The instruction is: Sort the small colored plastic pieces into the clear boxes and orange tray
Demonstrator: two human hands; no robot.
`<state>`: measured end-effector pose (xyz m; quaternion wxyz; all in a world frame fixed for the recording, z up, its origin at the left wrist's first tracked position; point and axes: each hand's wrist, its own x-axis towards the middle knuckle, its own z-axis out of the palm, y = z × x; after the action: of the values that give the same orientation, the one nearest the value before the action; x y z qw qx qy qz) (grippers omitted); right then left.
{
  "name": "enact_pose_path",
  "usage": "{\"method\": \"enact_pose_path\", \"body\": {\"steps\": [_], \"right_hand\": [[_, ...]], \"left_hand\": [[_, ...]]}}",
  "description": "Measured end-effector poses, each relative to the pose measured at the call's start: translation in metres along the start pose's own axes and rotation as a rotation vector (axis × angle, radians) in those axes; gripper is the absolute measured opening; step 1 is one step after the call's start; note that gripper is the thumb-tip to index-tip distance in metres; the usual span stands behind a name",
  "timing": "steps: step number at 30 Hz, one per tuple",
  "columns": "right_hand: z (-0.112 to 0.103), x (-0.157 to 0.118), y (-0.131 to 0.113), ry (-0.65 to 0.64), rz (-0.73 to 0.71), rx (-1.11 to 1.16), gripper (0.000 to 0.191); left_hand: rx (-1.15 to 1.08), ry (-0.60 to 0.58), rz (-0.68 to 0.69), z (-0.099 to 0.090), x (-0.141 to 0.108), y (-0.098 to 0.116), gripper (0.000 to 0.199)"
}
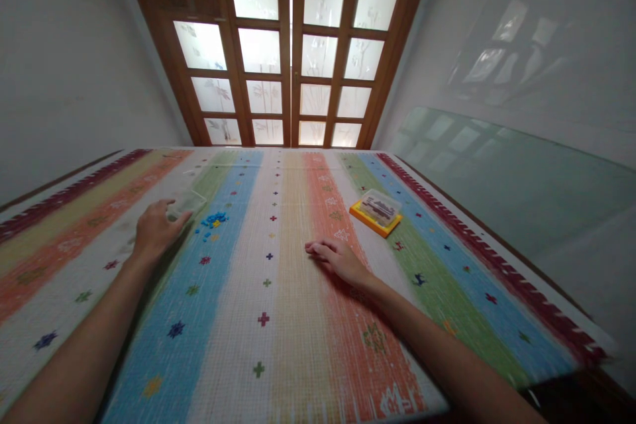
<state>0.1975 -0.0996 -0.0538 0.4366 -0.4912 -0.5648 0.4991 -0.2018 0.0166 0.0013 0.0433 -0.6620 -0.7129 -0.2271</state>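
Arms (432,338) reach in: left grip (156,228) pinches a clear box (195,199), right grip (342,262) curls, empty. I guess this holding step needs steadiness next.

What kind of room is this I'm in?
Probably a room in a home, though I can't tell which one. A colourful striped tablecloth is spread out, wooden doors with glass panes stand at the far end, and small blue pieces lie on the cloth.

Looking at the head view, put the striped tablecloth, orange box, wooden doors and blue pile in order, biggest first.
1. Striped tablecloth
2. Wooden doors
3. Orange box, though partly covered
4. Blue pile

That's apparent size only; the doors stand farther away.
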Motion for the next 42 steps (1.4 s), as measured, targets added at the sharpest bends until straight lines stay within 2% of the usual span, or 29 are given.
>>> {"method": "enact_pose_path", "body": {"steps": [3,12,21,30,36,42], "right_hand": [[0.0,0.0,-0.001,-0.004,-0.011,-0.012,0.037],[0.0,-0.001,-0.002,0.001,-0.009,-0.023,0.04],[0.0,-0.001,-0.003,-0.001,-0.018,-0.038,0.039],[-0.002,0.0,0.001,-0.032,-0.041,-0.076,0.041],[-0.002,0.0,0.001,-0.034,-0.064,-0.129,0.039],[-0.002,-0.002,-0.003,-0.028,-0.083,-0.188,0.037]], "left_hand": [[0.085,-0.083,0.002,0.005,0.001,-0.004,0.051],[0.115,-0.084,0.017,0.007,0.002,-0.026,0.042],[0.086,-0.04,0.033,0.008,0.0,-0.041,0.054],[0.077,-0.014,-0.016,0.012,-0.01,-0.041,0.065],[0.076,-0.045,-0.034,0.01,-0.01,-0.036,0.055],[0.055,-0.012,-0.034,0.011,-0.008,-0.032,0.051]]}}
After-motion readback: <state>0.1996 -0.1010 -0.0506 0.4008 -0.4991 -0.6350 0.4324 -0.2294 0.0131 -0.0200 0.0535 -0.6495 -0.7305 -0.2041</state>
